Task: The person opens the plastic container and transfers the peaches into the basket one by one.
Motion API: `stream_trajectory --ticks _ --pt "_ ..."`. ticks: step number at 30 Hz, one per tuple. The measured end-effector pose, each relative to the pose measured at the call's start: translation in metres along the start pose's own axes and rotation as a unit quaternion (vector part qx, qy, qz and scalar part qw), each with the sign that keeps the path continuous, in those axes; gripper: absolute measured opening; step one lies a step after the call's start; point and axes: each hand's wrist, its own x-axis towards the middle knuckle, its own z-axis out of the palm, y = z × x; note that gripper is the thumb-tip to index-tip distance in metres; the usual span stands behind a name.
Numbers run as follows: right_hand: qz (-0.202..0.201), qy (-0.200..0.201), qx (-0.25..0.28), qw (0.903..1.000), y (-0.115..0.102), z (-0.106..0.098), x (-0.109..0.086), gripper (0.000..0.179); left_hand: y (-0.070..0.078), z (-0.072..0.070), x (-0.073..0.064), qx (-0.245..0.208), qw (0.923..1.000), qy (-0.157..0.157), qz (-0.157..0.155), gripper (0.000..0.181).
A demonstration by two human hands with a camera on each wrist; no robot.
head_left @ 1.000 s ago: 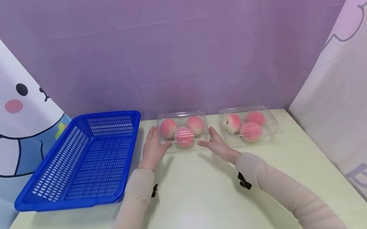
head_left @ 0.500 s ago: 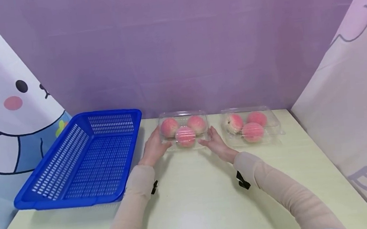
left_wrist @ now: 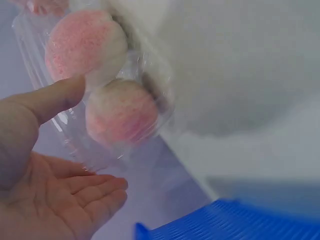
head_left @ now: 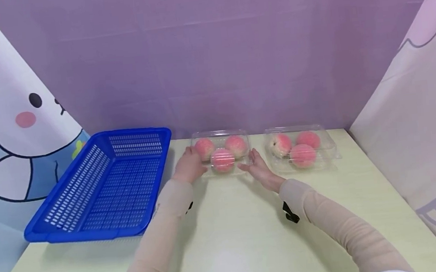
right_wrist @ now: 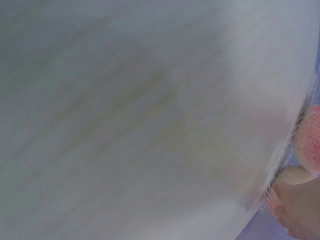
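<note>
Three pink-and-cream peaches (head_left: 222, 160) sit inside a clear plastic clamshell box (head_left: 219, 132) at the back of the table. My left hand (head_left: 190, 166) is at its left side. In the left wrist view its thumb (left_wrist: 62, 97) lies over the near edge of the box, with the other fingers (left_wrist: 102, 192) extended along the end. On the opposite side, my right hand (head_left: 260, 170) has its thumb toward the front of the box and its fingers extended along the right side. The right wrist view catches only part of that hand (right_wrist: 302, 205), beside the peaches.
Left of the hands stands a large blue plastic basket (head_left: 123, 193), its bottom bare. A second clear box (head_left: 327, 145) with three peaches (head_left: 303, 156) is to the right. A purple backdrop (head_left: 211, 66) closes off the table's rear, with printed panels at both sides.
My left hand has turned and shifted slightly at the box's left side. The right hand keeps its place by the box. The head view has shifted slightly.
</note>
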Motion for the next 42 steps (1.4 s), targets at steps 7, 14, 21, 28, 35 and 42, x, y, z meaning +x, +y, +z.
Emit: stream_trajectory --ticks 7,14,21,28,35,42 --pt "0.007 -0.001 0.005 1.0000 -0.001 -0.003 0.001 0.090 0.010 -0.015 0.008 0.196 0.9774 -0.016 0.077 0.074" --pt "0.010 -0.002 -0.002 0.9999 0.003 -0.001 0.003 0.090 0.006 -0.017 0.012 0.314 0.9422 -0.045 0.108 0.073" --pt "-0.004 -0.002 0.000 1.0000 0.010 -0.003 0.008 0.090 0.007 -0.012 0.014 0.414 0.8945 -0.044 0.163 0.065" --pt "-0.017 0.001 -0.001 0.9999 0.013 -0.004 0.009 0.089 -0.006 -0.005 0.017 0.449 0.8533 0.017 0.265 0.062" --pt "-0.016 0.006 -0.009 0.9998 0.012 -0.004 0.009 0.087 -0.012 0.001 0.019 0.475 0.8265 0.044 0.299 0.052" --pt "-0.012 0.004 -0.009 0.9999 0.009 -0.005 0.008 0.087 -0.007 0.002 0.013 0.496 0.8221 0.026 0.277 0.045"
